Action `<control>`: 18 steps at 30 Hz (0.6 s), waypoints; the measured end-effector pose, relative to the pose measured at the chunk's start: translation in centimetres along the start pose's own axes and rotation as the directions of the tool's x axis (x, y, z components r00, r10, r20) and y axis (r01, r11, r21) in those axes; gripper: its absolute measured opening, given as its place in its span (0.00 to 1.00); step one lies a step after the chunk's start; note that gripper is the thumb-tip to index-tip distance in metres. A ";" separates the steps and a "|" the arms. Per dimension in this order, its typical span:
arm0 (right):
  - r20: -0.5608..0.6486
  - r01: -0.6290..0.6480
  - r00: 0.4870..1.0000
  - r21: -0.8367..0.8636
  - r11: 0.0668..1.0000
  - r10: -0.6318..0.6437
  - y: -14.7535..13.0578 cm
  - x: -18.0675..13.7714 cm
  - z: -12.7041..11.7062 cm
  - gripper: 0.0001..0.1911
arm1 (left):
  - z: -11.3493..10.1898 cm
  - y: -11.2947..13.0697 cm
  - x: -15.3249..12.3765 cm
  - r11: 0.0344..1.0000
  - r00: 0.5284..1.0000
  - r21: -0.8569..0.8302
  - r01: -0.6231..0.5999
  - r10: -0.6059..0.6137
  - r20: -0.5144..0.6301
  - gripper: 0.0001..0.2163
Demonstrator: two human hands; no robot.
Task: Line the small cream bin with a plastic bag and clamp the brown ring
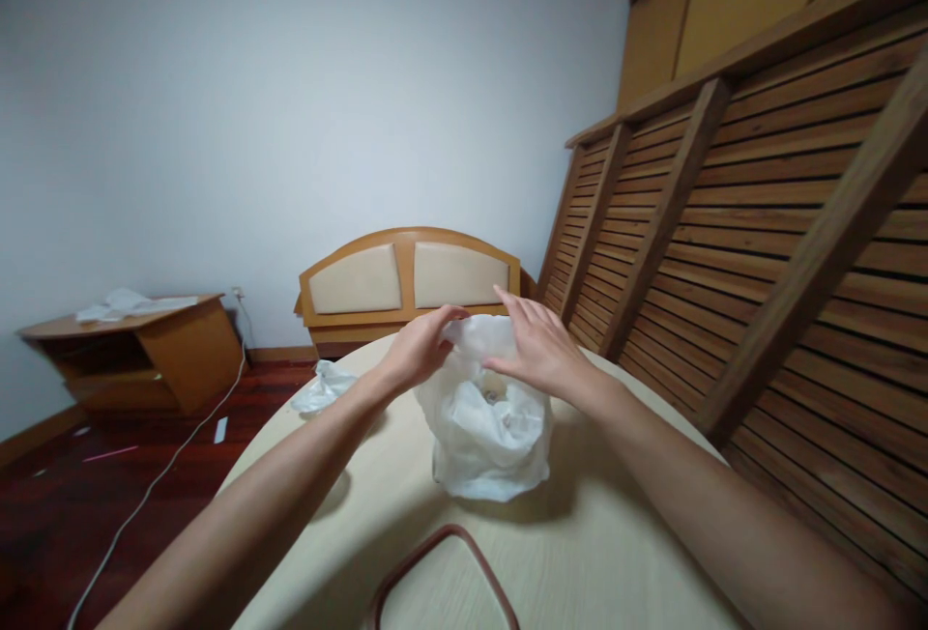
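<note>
A white plastic bag (484,427) stands on the pale round table (594,553), with something small inside that I cannot make out. My left hand (419,348) pinches the bag's upper rim at the far left side. My right hand (540,345) rests on the bag's top right edge, its fingers stretched forward and a little apart; whether the thumb grips the plastic is hidden.
A crumpled white bag (323,388) lies at the table's far left edge. A reddish-brown loop (442,572) lies on the table near me. Behind stand a wooden headboard (410,277), a slatted wooden wall (761,224) at right, and a low wooden cabinet (145,355) at left with a cable on the floor.
</note>
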State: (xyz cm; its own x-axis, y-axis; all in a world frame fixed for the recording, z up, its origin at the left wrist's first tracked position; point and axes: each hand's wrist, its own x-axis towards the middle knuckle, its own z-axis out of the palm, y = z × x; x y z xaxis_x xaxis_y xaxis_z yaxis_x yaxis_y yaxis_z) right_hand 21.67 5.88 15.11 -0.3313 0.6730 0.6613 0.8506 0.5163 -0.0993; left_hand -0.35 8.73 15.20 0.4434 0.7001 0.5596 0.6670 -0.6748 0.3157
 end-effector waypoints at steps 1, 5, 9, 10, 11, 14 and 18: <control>0.038 -0.028 0.999 -0.009 1.000 0.028 0.3 0.6 0.4 0.53 | -0.3 0.5 0.3 0.996 0.999 0.089 -0.031 0.032 -0.009 0.25; 0.225 -0.172 0.959 -0.025 0.985 0.173 1.0 2.6 1.0 0.24 | -1.2 1.9 1.3 0.948 0.991 0.293 -0.121 0.131 -0.014 0.21; 0.194 -0.319 0.928 -0.030 0.947 0.319 1.6 4.0 0.8 0.15 | -0.3 1.8 1.6 0.970 0.994 0.244 0.007 0.019 -0.105 0.25; 0.182 -0.338 0.922 -0.051 0.940 0.342 1.8 4.2 0.9 0.15 | 0.1 1.6 1.6 0.976 0.996 0.214 0.051 -0.035 -0.079 0.30; 0.175 -0.356 0.914 -0.080 0.931 0.365 2.0 4.3 1.0 0.15 | 0.5 1.3 1.6 0.977 0.995 0.189 0.102 -0.097 -0.035 0.34; 0.180 -0.380 0.896 -0.164 0.910 0.407 2.8 4.2 1.6 0.16 | 1.6 -0.1 1.7 0.950 0.960 0.163 0.267 -0.277 0.045 0.32; 0.253 -0.339 0.887 -0.208 0.918 0.385 4.0 3.3 2.3 0.17 | 2.1 -2.7 1.8 0.916 0.921 0.110 0.385 -0.389 0.019 0.28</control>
State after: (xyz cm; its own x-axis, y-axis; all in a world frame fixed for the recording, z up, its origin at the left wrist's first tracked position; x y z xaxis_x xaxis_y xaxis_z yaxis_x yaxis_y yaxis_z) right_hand 23.09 11.38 15.18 -0.0698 0.9302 0.3603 0.9776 0.1357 -0.1609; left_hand -0.13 12.35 13.75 0.1603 0.9119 0.3779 0.8479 -0.3232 0.4202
